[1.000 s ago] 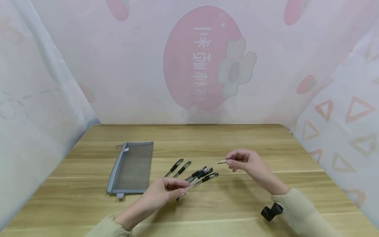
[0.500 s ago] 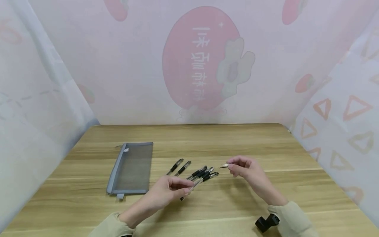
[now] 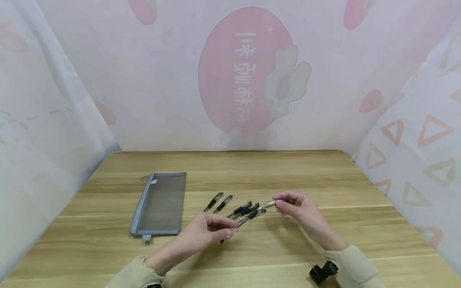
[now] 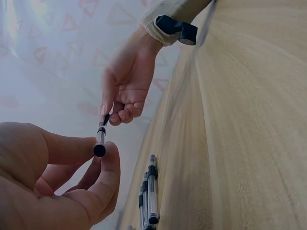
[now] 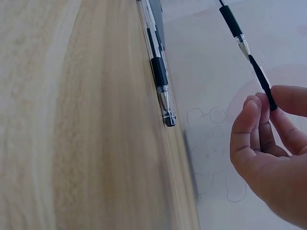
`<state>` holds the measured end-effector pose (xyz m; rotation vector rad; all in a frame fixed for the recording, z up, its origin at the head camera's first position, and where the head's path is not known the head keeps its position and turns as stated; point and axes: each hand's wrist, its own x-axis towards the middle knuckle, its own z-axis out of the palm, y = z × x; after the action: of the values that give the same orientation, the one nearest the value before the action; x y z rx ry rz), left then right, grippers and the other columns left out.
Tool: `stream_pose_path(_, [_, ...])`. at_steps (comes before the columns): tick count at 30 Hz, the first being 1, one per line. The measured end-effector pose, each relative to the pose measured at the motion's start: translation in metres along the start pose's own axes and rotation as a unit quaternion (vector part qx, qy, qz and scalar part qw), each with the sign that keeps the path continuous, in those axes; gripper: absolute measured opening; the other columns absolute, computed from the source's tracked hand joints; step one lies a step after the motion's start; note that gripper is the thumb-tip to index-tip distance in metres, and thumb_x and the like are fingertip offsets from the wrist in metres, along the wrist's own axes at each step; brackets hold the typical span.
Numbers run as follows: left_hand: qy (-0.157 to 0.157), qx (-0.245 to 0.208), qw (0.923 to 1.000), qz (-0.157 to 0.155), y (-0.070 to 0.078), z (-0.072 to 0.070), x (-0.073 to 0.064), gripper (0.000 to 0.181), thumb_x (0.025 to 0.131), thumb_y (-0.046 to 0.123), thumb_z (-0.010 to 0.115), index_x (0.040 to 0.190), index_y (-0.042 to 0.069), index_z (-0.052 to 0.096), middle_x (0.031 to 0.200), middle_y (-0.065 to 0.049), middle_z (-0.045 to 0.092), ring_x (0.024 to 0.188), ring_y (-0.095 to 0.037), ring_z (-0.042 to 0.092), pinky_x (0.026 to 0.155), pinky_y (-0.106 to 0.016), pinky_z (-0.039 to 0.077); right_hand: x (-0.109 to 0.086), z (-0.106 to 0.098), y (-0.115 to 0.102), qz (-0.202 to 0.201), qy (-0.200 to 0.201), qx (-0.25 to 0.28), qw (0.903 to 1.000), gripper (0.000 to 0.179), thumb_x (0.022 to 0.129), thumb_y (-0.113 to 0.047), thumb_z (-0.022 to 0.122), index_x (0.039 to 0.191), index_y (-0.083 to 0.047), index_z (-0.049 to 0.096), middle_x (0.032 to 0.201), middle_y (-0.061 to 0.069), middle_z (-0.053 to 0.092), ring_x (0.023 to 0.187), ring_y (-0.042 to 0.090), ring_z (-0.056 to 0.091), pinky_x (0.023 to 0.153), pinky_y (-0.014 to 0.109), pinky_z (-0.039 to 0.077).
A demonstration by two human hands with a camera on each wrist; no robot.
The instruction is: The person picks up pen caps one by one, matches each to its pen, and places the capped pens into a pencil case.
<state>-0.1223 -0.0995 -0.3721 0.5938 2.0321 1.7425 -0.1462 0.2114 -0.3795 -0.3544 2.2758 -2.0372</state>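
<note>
My left hand (image 3: 207, 232) pinches a gel pen (image 5: 231, 21) near its back end, between thumb and fingers. The pen has a clear barrel, a black grip and a bare tip. It is held above the table, pointing to the right. My right hand (image 3: 300, 208) pinches a clear pen cap (image 5: 264, 84) with a black clip. The cap's open end is at the pen's tip, in line with it; whether the tip is inside I cannot tell. Several capped pens (image 4: 152, 191) lie on the table below, partly hidden by the left hand in the head view.
A grey mesh zip pouch (image 3: 162, 206) lies flat on the wooden table (image 3: 288, 168), left of the pens. A black wrist camera (image 3: 324, 272) is on my right sleeve. Printed white curtains (image 3: 162, 80) stand behind and at both sides of the table.
My right hand has moved down and to the left, bringing the cap up to the pen's tip. The left hand has shifted slightly to the right with the pen.
</note>
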Motion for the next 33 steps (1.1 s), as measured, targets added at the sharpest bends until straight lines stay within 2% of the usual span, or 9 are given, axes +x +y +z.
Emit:
stream_pose_path(4, [-0.002, -0.002, 1.0000, 0.000, -0.0007, 0.0004, -0.0003, 0.024, 0.094, 0.009, 0.068, 0.117, 0.003, 0.071, 0.107, -0.014, 0.070, 0.095, -0.021, 0.065, 0.075, -0.024, 0.055, 0.0005, 0.0017, 0.0016, -0.008, -0.005, 0.003, 1.0000, 0.033, 0.092, -0.012, 0.070, 0.116, 0.009, 0.062, 0.103, 0.029, 0.061, 0.085, 0.026, 0.061, 0.077, 0.036, 0.056])
stream_pose_path(10, [-0.006, -0.005, 1.0000, -0.005, -0.0031, -0.0002, -0.0011, 0.024, 0.094, 0.009, 0.068, 0.117, 0.003, 0.071, 0.111, -0.015, 0.070, 0.097, -0.021, 0.066, 0.076, -0.024, 0.055, 0.0000, 0.0038, 0.0044, -0.007, -0.020, 0.006, 0.9997, 0.028, 0.093, -0.012, 0.069, 0.115, 0.004, 0.065, 0.103, 0.027, 0.062, 0.084, 0.027, 0.060, 0.077, 0.037, 0.055])
stream_pose_path(19, [-0.015, -0.002, 0.9999, 0.006, -0.0031, -0.0022, -0.0004, 0.023, 0.094, 0.007, 0.067, 0.117, 0.003, 0.071, 0.113, -0.014, 0.069, 0.098, -0.021, 0.066, 0.076, -0.024, 0.055, 0.0021, 0.0032, 0.0042, -0.024, -0.029, 0.005, 0.9993, 0.029, 0.093, -0.014, 0.069, 0.116, 0.002, 0.065, 0.103, 0.023, 0.064, 0.083, 0.027, 0.061, 0.075, 0.036, 0.055])
stream_pose_path(28, [-0.029, -0.002, 0.9995, 0.010, -0.0019, -0.0026, 0.0005, 0.023, 0.095, 0.005, 0.065, 0.117, 0.001, 0.071, 0.113, -0.015, 0.069, 0.098, -0.023, 0.066, 0.076, -0.024, 0.055, -0.0015, 0.0023, 0.0038, -0.011, -0.038, 0.008, 0.9992, 0.032, 0.094, -0.016, 0.069, 0.118, 0.005, 0.064, 0.098, 0.012, 0.066, 0.085, 0.023, 0.060, 0.080, 0.038, 0.055])
stream_pose_path(30, [-0.030, -0.001, 0.9995, 0.010, -0.0015, -0.0027, 0.0006, 0.022, 0.095, 0.005, 0.065, 0.116, 0.001, 0.071, 0.113, -0.015, 0.069, 0.098, -0.023, 0.066, 0.076, -0.024, 0.055, -0.0016, 0.0025, 0.0040, -0.015, -0.040, 0.002, 0.9991, 0.034, 0.094, -0.016, 0.069, 0.119, 0.007, 0.063, 0.098, 0.012, 0.067, 0.084, 0.022, 0.060, 0.079, 0.038, 0.055])
stream_pose_path(33, [-0.029, -0.002, 0.9995, 0.011, -0.0016, -0.0027, 0.0007, 0.022, 0.095, 0.005, 0.065, 0.116, 0.001, 0.071, 0.113, -0.015, 0.069, 0.098, -0.024, 0.066, 0.075, -0.024, 0.055, -0.0019, 0.0036, 0.0047, -0.011, -0.043, -0.007, 0.9990, 0.034, 0.092, -0.016, 0.071, 0.117, 0.006, 0.064, 0.100, 0.020, 0.066, 0.084, 0.026, 0.061, 0.078, 0.040, 0.055])
